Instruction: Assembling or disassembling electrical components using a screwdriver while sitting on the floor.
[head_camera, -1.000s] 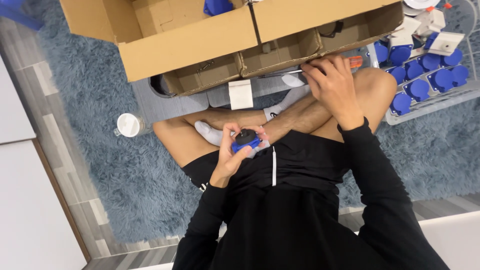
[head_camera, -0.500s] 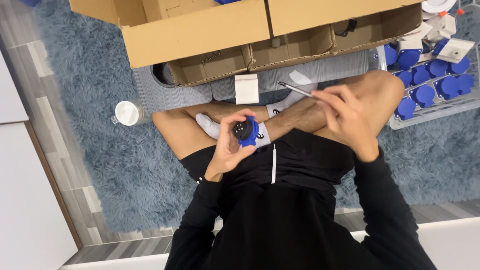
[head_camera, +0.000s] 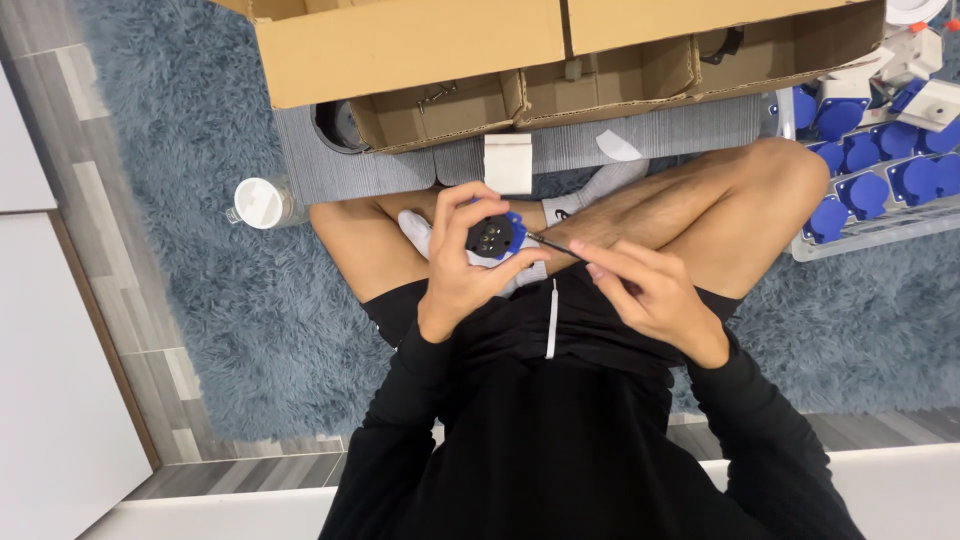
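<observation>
1. The person sits cross-legged on a shaggy blue-grey rug (head_camera: 200, 300), seen from above, in black shorts and a black long-sleeved top
2. The left hand (head_camera: 462, 265) is closed around a small blue socket part with a round black face (head_camera: 494, 237), holding it up over the lap, just above the crossed ankles
3. The right hand (head_camera: 640, 290) pinches a thin screwdriver (head_camera: 553, 245) between thumb and fingers; its tip reaches the black face of the part
4. Both hands are grasping, neither is free, and they sit close together over the lap
5. An open cardboard box (head_camera: 420, 45) with inner compartments stands in front of the knees
6. A wire tray (head_camera: 870, 225) beside the person's right knee holds many more blue socket parts (head_camera: 865, 150), with some white ones at its far end
7. A clear jar with a white lid (head_camera: 260, 203) stands on the rug near the left knee
8. A small white card (head_camera: 508, 163) lies on a grey ribbed mat (head_camera: 320, 165) under the box
</observation>
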